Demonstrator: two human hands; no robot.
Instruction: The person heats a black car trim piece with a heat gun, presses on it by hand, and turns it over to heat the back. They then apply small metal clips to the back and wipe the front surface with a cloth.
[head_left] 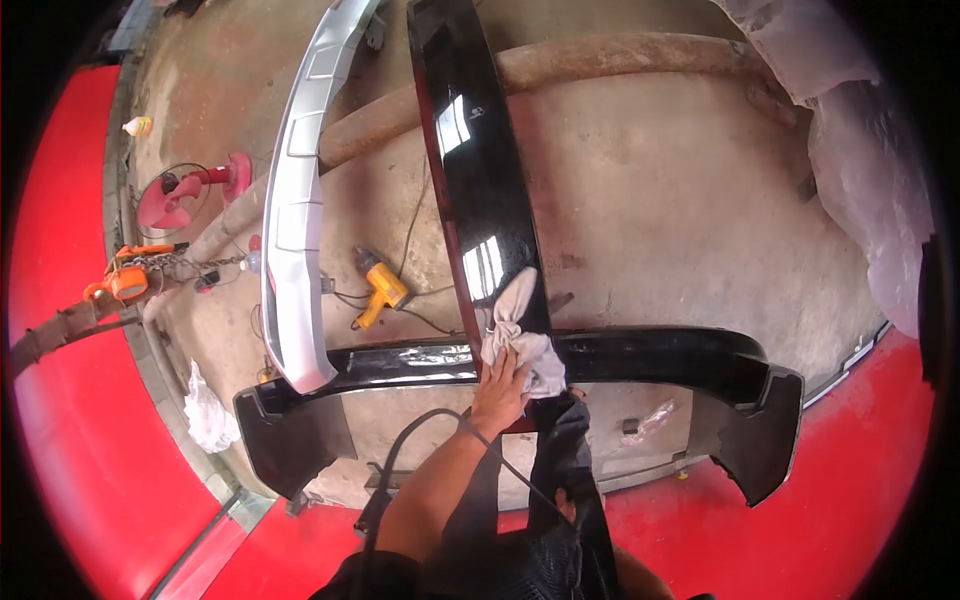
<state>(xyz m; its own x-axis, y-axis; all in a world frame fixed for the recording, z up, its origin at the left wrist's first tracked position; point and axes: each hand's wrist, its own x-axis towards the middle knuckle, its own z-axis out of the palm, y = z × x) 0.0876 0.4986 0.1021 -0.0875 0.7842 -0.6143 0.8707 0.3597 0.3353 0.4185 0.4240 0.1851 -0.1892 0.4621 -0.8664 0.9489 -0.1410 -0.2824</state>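
Containers:
- Small pale bottle with a yellow top (137,126), lying on the concrete floor (680,200) at the upper left. Its contents cannot be told.
- Crumpled white plastic bag (205,410) at the lower left edge of the concrete. Its contents are hidden.

Main item: long, narrow, glossy black body panel (475,150), running from top centre down to the middle of the frame. The surface is mirror-bright with white window reflections. Its lower end crosses a wide black plastic bumper (650,355).

Bunched off-white cloth (520,320), lying on the panel's lower end.

Left hand (500,385): fingers spread, palm pressed flat on the cloth.

Right hand: not made out, so its state cannot be told.

Nearby:
- Silver-grey ribbed trim piece (295,190), left of the panel.
- Yellow power drill (380,290), on the floor between the trim piece and the panel.
- Orange chain hoist (130,280), at the far left.
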